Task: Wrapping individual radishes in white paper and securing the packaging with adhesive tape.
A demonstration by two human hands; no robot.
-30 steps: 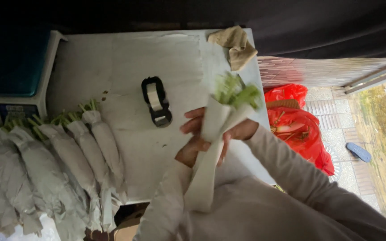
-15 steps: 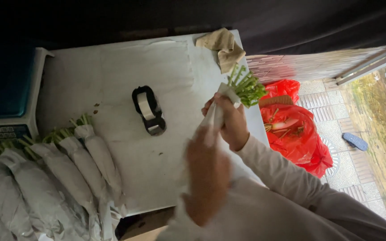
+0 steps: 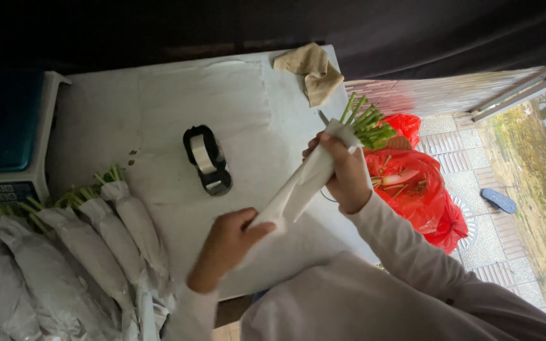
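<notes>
My left hand [image 3: 225, 243] has slid down and now pinches the tail of the paper-wrapped greens bundle [image 3: 304, 183]; my right hand [image 3: 342, 173] stays clamped near the stalk end. Bundle's now stretched slantwise above the table [image 3: 159, 107], wrap looks nearly tight.

Tape dispenser [image 3: 205, 159], tan cloth [image 3: 312, 69], red bag [image 3: 419, 189], scale [image 3: 7, 136].
</notes>
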